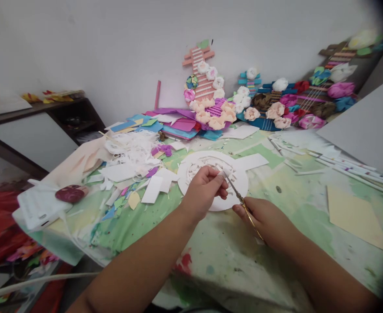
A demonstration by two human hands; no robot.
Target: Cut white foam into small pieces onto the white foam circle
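Note:
My left hand (202, 191) is closed in a pinch on a small white piece of paper (223, 174), most of it hidden by the fingers. In my right hand (268, 217) are scissors (234, 190) with gold-coloured handles, their blades pointing up and left to the pinched piece. Whether the blades are parted cannot be made out. Beneath my hands lies a round white paper disc (182, 174) with small white pieces scattered over its middle. From the disc's right side a white paper strip (254, 162) reaches outward.
White string (132, 145) and paper scraps (152, 190) crowd the table's left side, near a white power bank-like box (38, 213) with a dark red object. Guitar-shaped flower crafts (204, 87) lean on the wall. Rolled paper sticks (351, 167) and a cream sheet (354, 217) lie right.

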